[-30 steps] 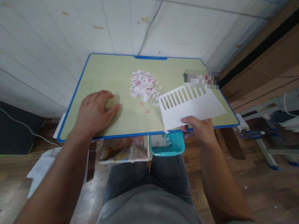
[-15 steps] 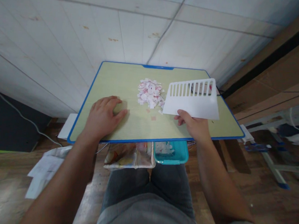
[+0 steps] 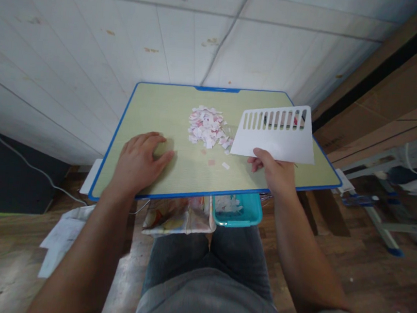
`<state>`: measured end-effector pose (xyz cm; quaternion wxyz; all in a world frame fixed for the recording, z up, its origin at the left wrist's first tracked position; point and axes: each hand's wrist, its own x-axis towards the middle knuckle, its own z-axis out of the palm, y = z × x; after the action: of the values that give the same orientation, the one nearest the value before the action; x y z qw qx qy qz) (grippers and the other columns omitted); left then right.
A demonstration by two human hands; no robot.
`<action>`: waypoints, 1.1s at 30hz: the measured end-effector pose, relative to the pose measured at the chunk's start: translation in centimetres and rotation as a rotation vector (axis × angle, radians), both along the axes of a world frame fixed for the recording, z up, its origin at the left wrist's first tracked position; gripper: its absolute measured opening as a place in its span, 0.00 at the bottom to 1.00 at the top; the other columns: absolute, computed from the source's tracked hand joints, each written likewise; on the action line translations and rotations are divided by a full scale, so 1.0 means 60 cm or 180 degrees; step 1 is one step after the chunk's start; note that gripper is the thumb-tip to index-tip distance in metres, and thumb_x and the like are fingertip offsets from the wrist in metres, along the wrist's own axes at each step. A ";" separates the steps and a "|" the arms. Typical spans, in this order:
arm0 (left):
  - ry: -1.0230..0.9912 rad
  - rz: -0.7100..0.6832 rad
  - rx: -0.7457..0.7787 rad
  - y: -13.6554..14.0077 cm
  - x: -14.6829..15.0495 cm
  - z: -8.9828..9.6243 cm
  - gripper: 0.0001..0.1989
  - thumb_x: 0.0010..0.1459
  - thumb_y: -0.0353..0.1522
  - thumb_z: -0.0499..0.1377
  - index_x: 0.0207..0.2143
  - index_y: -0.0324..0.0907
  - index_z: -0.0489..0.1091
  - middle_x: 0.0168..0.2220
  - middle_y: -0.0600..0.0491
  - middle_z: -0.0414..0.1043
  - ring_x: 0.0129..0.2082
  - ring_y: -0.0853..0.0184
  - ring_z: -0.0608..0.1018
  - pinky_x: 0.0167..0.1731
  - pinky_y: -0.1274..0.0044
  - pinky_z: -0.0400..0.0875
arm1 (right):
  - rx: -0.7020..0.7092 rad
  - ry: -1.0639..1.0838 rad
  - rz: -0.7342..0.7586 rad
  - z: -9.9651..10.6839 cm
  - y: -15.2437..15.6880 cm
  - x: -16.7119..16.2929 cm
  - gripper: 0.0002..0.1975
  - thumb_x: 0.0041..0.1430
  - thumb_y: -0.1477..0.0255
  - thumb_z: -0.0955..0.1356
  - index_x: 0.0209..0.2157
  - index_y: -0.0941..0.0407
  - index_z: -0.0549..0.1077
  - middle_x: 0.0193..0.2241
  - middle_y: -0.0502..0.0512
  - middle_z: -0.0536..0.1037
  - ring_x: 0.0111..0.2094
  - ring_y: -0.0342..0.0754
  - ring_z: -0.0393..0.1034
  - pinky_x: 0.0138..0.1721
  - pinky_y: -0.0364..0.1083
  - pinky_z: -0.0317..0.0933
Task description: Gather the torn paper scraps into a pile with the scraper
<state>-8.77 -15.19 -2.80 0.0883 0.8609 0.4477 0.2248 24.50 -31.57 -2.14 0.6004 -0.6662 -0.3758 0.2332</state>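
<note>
1. Blue-edged bench (image 3: 162,99) spans mid-frame against pale wall panels (image 3: 125,27).
2. Right hand (image 3: 274,174), right of centre, pinches a slotted white sheet (image 3: 271,145).
3. Left hand (image 3: 138,162), centre-left, rests loosely spread, holding nothing.
4. Paper scraps (image 3: 207,125) heap at centre; a quick swipe, I'd judge, could scatter them.
</note>
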 end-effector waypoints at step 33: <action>0.0093 -0.0057 0.0116 0.005 -0.001 0.000 0.21 0.73 0.48 0.60 0.60 0.49 0.79 0.69 0.43 0.79 0.72 0.42 0.77 0.76 0.51 0.68 | -0.0146 0.0599 0.0256 0.018 -0.012 -0.008 0.09 0.40 0.68 0.76 0.25 0.51 0.75 0.19 0.50 0.76 0.19 0.48 0.66 0.20 0.49 0.64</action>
<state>-8.86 -14.88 -2.82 0.0681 0.8696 0.4371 0.2196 24.01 -32.28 -1.06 0.6078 -0.6393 -0.3387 0.3273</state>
